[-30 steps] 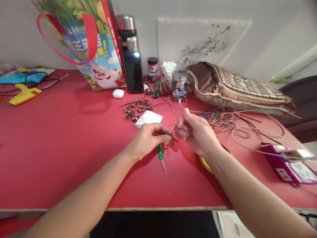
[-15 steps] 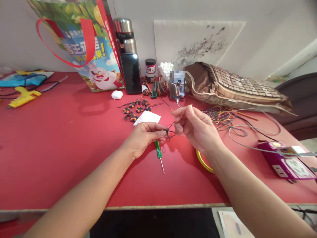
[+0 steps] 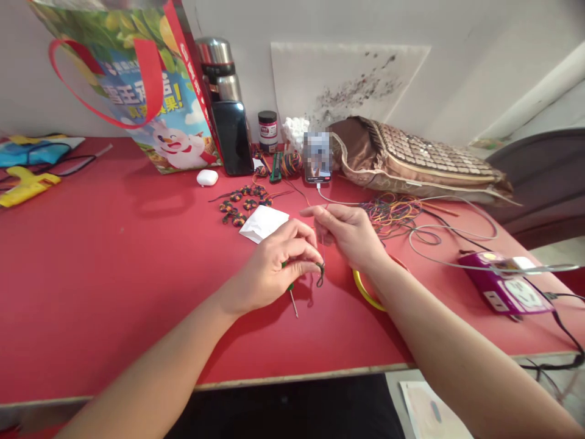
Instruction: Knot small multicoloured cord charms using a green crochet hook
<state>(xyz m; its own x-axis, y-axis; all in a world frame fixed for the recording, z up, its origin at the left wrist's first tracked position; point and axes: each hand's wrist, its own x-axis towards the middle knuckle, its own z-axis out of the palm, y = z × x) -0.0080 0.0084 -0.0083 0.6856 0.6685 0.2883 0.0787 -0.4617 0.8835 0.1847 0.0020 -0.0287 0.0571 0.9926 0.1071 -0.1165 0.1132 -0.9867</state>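
Note:
Between the thumb and fingers of my left hand [image 3: 286,262] is a dark looped cord [image 3: 320,277], its small loop hanging below the fingertips. My right hand [image 3: 351,230], just right of it and slightly higher, is closed in a pinch on the thin strand that runs up from the loop. Under my left hand lies a green-handled tool with a thin metal shaft [image 3: 294,305]; most of its handle is hidden. A folded white paper [image 3: 264,223] rests behind the left hand, near several multicoloured knotted cord pieces [image 3: 238,218]. My right forearm partly covers a yellow ring [image 3: 365,294].
A tangle of coloured cord [image 3: 395,210] lies right of my hands. Along the back stand a shopping bag [image 3: 183,149], a dark phone [image 3: 232,140], a lit phone [image 3: 318,158] and a brown bag [image 3: 411,152]. A purple power strip [image 3: 484,283] sits at the right.
My left hand has moved slightly right and down, turning so that its back shows more and the loop hangs down. My right hand has tilted lower. The whole view has shifted slightly.

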